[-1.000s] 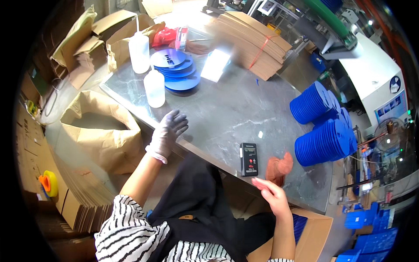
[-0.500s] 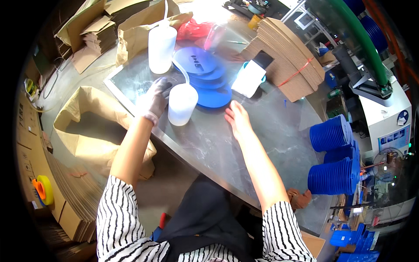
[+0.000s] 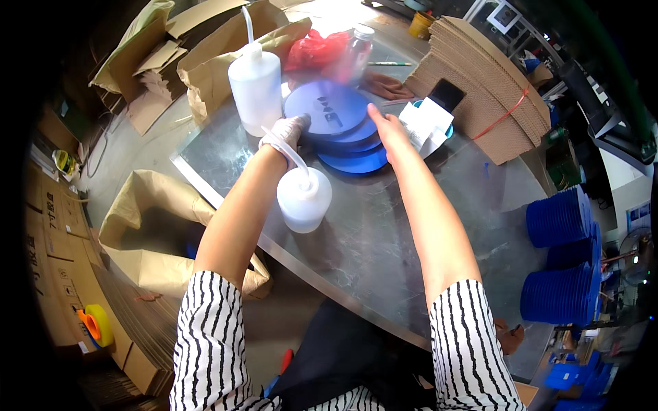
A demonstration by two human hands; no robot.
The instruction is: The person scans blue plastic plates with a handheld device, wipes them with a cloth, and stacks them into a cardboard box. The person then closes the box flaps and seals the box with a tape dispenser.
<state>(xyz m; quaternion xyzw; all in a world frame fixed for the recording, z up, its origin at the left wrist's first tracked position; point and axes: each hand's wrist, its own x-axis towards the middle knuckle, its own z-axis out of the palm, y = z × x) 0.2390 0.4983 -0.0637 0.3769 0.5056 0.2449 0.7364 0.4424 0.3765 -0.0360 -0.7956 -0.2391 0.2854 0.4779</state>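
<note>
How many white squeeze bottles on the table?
2: far bottle, beyond the left hand and to its left; near bottle, on the near side of the blue discs. Others could be hidden.

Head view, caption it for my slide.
Gloved left hand and bare right hand flank stacked blue discs on a table.

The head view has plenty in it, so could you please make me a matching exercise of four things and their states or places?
1. Left hand
2. Right hand
3. Blue disc pile
4. Cardboard stack

A. bound with a red band
B. bare
C. between the two hands
D. gloved

Pairs: 1-D, 2-B, 3-C, 4-A
</note>
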